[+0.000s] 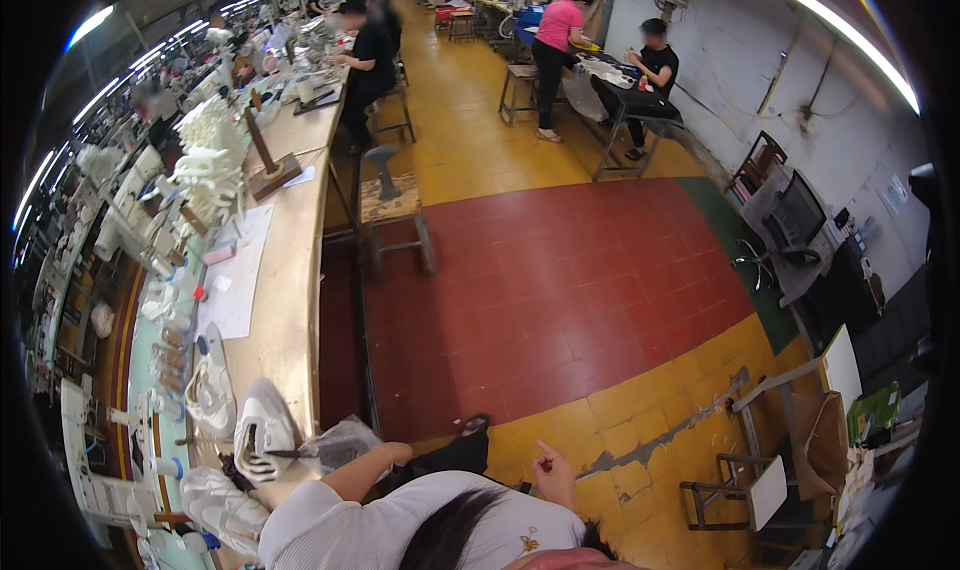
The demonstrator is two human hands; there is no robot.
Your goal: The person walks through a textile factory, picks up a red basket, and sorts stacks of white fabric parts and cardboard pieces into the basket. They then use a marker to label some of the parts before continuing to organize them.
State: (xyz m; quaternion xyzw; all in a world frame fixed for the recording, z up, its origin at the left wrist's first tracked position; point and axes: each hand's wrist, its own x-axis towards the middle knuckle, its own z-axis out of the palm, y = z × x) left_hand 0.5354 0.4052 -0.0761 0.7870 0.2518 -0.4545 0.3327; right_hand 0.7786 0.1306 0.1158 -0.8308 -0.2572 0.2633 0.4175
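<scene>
My left arm reaches from a white sleeve toward the wooden bench [290, 300] on my left. My left hand [395, 454] ends at a crumpled grey bag [343, 440], which hides its fingers. A thin dark tool [283, 454] sticks out from the bag to a white shoe [262, 432] at the bench's near end. More white shoes [208, 395] lie beside it. My right hand [552, 473] is raised over the yellow floor with its fingers curled and nothing visible in it. My dark trouser leg and sandalled foot [474, 425] stretch forward between the hands.
The long bench runs away on the left with paper sheets, small bottles, white shoe parts [210, 165] and a wooden stand [268, 170]. A stool [395, 215] stands by it. Other people work at tables [640, 100] far back. Metal frame stands [750, 470] and an office chair [795, 225] are on the right.
</scene>
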